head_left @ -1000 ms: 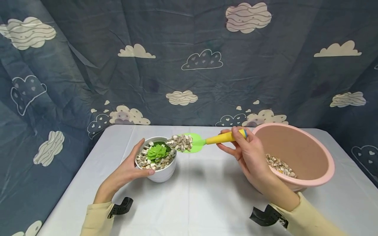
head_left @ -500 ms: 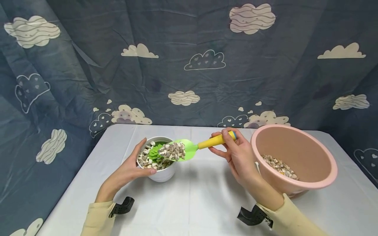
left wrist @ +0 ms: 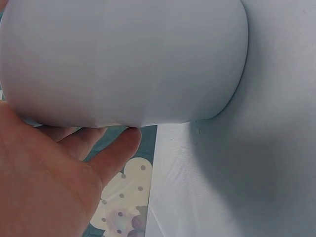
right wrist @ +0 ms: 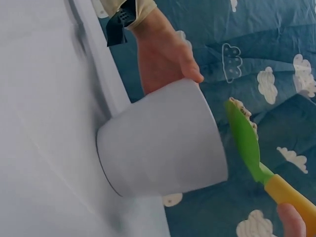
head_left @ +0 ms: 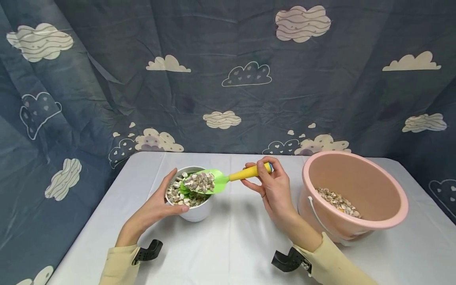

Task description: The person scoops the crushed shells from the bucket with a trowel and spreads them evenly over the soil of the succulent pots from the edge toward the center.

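A white flower pot (head_left: 196, 214) stands on the table, filled with small pebble-like bits around a green succulent (head_left: 183, 189). My left hand (head_left: 154, 206) holds it from the left, thumb at the near rim and fingers round the far side. My right hand (head_left: 274, 190) grips the yellow handle of a small green trowel (head_left: 220, 181). A heap of pebble-like bits (head_left: 200, 182) lies on its blade, which hangs over the pot and partly covers the succulent. In the right wrist view the blade (right wrist: 243, 136) is apart from the pot's rim.
To the right stands a pink bucket (head_left: 356, 156) with a white handle (head_left: 317, 215) and more of the bits (head_left: 338, 202) inside. White cloth covers the table (head_left: 228, 245). Behind it hangs a dark blue curtain (head_left: 199, 95) with cloud prints.
My right hand has moved left, bringing the loaded trowel from the pot's right rim to over the succulent. The left hand and the pot have stayed in place.
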`<act>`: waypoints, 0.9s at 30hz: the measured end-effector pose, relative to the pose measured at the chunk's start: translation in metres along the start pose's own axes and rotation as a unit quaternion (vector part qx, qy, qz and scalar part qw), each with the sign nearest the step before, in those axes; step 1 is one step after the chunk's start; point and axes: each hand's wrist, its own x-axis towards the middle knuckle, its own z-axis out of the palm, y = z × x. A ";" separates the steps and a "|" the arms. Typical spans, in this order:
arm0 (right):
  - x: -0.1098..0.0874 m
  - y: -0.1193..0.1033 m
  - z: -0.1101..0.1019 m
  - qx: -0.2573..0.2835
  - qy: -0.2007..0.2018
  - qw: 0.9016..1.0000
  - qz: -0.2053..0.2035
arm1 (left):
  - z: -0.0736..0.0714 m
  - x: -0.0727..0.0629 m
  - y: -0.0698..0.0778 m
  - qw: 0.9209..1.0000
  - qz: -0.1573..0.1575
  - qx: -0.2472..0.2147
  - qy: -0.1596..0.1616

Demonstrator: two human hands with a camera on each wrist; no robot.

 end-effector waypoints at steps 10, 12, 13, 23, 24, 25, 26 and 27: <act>0.007 0.016 0.011 0.016 0.007 1.000 0.007 | 0.000 -0.001 0.001 1.000 -0.002 0.000 0.002; 0.008 0.018 0.012 0.003 0.001 1.000 0.009 | 0.000 -0.001 0.001 1.000 0.000 0.003 0.002; 0.008 0.018 0.013 -0.006 -0.003 1.000 0.009 | 0.000 0.000 0.000 1.000 0.000 0.005 0.002; 0.008 0.014 0.019 -0.043 -0.036 0.998 0.034 | -0.001 0.003 -0.001 1.000 0.005 -0.001 -0.002; 0.007 0.014 0.019 -0.045 -0.037 0.998 0.037 | -0.001 0.003 -0.001 1.000 0.006 -0.001 -0.002; 0.007 0.014 0.020 -0.045 -0.038 0.998 0.039 | -0.001 0.003 -0.002 1.000 0.006 0.000 -0.003; 0.007 0.014 0.020 -0.046 -0.037 0.997 0.040 | -0.001 0.002 -0.002 1.000 0.006 -0.001 -0.002; 0.007 0.015 0.020 -0.048 -0.037 0.997 0.040 | -0.001 0.002 -0.002 1.000 0.006 -0.001 -0.002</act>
